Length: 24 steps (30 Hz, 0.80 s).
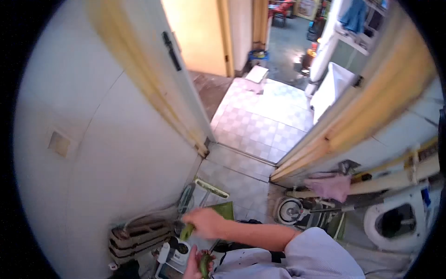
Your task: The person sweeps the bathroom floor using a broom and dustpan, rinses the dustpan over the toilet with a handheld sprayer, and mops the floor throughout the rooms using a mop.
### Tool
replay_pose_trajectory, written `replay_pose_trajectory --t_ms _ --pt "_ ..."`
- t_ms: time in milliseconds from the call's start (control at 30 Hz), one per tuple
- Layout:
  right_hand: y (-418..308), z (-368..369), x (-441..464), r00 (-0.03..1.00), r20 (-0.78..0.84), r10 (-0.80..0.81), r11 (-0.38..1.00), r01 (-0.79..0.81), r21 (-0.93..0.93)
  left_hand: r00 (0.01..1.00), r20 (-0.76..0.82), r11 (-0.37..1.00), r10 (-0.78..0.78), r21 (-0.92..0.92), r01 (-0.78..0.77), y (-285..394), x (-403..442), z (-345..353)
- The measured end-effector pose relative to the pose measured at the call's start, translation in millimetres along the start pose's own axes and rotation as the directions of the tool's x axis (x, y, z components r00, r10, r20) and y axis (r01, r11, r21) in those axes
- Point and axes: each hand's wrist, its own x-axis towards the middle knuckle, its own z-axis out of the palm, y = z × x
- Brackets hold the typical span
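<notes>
My right hand (204,223) reaches across from the right and is smeared by motion. Its fingers are closed on a short green piece (186,231), whose kind the blur hides. Below it, at the bottom edge, my left hand (192,266) is wrapped round a curved, shiny green vegetable (205,264), partly hidden by the fingers. The two hands are apart. Just under them stands a white object with dark round openings (179,249). A pale sleeve (320,255) covers my right upper arm.
A ribbed grey-brown crate (139,239) stands against the left wall. Ahead lie a squeegee (212,188) and a green dustpan (226,210). On the right are a round mop bucket (290,210), a pink cloth (330,187) and a white seat (371,225). A doorway opens onto a tiled floor (251,123).
</notes>
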Motion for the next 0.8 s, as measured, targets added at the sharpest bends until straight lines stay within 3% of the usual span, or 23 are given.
replay_pose_trajectory --t_ms 67,167,333,467,633,700,733,800 --pt "-23 2 -26 0.993 0.111 -0.049 0.998 0.053 -0.03 0.982 0.117 0.983 -0.148 0.129 0.132 15 -21 43" --pt "-43 9 -49 0.989 0.126 -0.082 0.996 0.087 -0.032 0.968 0.199 0.965 -0.155 0.242 0.105 14 13 43" --pt "-61 2 -81 0.995 0.104 -0.001 0.996 0.011 -0.092 0.916 0.351 0.931 -0.194 0.36 0.059 25 57 67" --pt "-44 21 -89 0.997 0.008 -0.078 0.986 0.078 -0.149 0.905 0.373 0.921 -0.202 0.386 0.046 27 81 60" --pt "-22 14 -98 1.0 0.002 -0.016 0.991 0.016 -0.133 0.909 0.343 0.892 -0.236 0.448 0.062 32 111 64" --pt "-8 16 -98 0.975 -0.198 -0.104 0.993 0.111 0.026 0.913 0.312 0.872 -0.263 0.481 0.087 44 121 73" --pt "0 7 -103 0.975 -0.205 -0.088 0.995 0.097 0.034 0.912 0.298 0.86 -0.281 0.501 0.101 50 124 75" --pt "11 -13 -112 0.884 -0.466 -0.034 0.983 0.114 0.146 0.904 0.265 0.844 -0.336 0.51 0.164 61 129 82"
